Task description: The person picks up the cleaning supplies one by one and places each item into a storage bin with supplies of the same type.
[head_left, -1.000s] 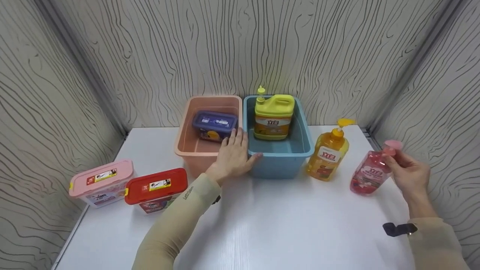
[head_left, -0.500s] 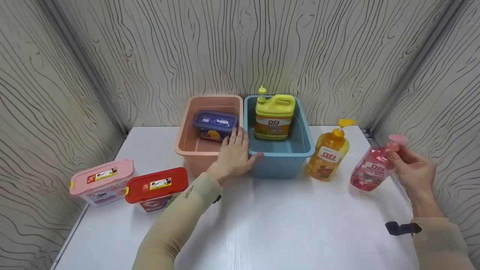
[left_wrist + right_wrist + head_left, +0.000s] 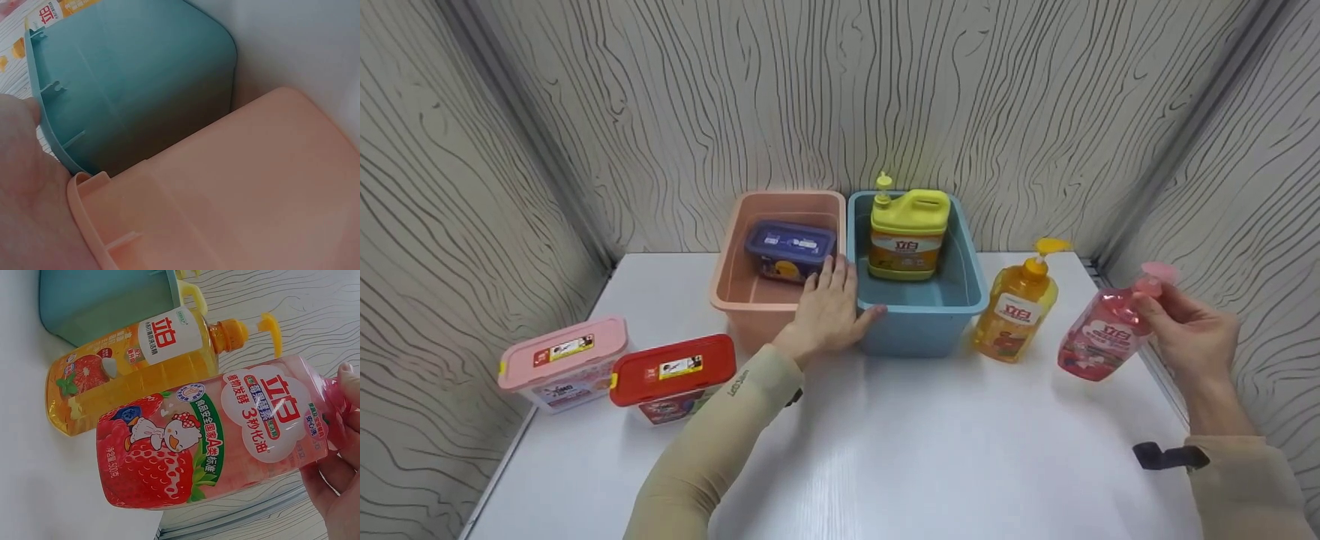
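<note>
My right hand [image 3: 1198, 337] pinches a pink pump bottle [image 3: 1102, 337] by its neck, just under the pump head. The bottle leans with its top to the right, and its base is close over the table, casting a shadow. Its strawberry label shows large in the right wrist view. My left hand [image 3: 829, 307] lies with straight fingers across the adjoining rims of a salmon-pink bin [image 3: 742, 292] and a blue bin [image 3: 919, 330]. Beside the blue bin stands an orange pump bottle [image 3: 1016, 311]. In the left wrist view the bins' outer walls show, with part of my hand at the left edge.
A dark blue box [image 3: 791, 244] sits inside the pink bin. Inside the blue bin stands a yellow jug with a pump [image 3: 907, 232]. On the left of the table are a pink-lidded box [image 3: 566, 360] and a red-lidded box [image 3: 673, 375]. Patterned walls enclose the table.
My right hand has moved up and slightly to the right, lifting the pink bottle a little with it. My left hand keeps its place on the bin rims.
</note>
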The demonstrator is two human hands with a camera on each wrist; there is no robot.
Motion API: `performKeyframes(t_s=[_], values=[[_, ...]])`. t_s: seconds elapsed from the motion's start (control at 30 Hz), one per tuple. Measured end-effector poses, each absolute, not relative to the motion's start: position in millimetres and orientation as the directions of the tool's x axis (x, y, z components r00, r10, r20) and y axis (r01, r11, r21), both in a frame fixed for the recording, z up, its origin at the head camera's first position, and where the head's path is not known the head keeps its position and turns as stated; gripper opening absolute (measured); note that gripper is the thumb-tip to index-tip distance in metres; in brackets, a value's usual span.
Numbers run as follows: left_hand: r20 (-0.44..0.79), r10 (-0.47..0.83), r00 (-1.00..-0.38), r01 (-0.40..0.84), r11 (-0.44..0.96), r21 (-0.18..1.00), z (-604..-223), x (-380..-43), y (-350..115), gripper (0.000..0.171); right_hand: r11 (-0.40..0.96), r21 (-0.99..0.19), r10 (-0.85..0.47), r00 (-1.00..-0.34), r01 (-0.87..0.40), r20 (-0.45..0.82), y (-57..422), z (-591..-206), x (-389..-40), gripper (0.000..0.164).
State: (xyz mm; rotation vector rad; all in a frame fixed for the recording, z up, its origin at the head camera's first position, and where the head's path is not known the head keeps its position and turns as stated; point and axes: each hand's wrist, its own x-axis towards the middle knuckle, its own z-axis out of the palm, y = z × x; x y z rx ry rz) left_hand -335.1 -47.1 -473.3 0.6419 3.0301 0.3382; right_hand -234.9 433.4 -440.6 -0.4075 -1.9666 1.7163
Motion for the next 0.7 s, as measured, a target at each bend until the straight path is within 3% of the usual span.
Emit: performKeyframes(t_s=[0.2,0.43,0.7], values=[[0.026,0.404,-0.914,0.400,0.892,0.212,-472.1,-335.3,-47.0,0.106,0.139,-0.969,0.483,-0.840,-0.206,0.248,425.7,-432.1,-232.6,0.042],[0.028,0.411,-0.911,0.408,0.890,0.202,-472.9,-335.9,-47.0,0.107,0.099,-0.968,0.479,-0.841,-0.231,0.250,417.4,-423.5,-225.8,0.043],[0.026,0.409,-0.912,0.405,0.890,0.207,-473.5,-335.5,-47.1,0.108,0.150,-0.951,0.453,-0.837,-0.269,0.308,409.7,-415.4,-223.3,0.039]])
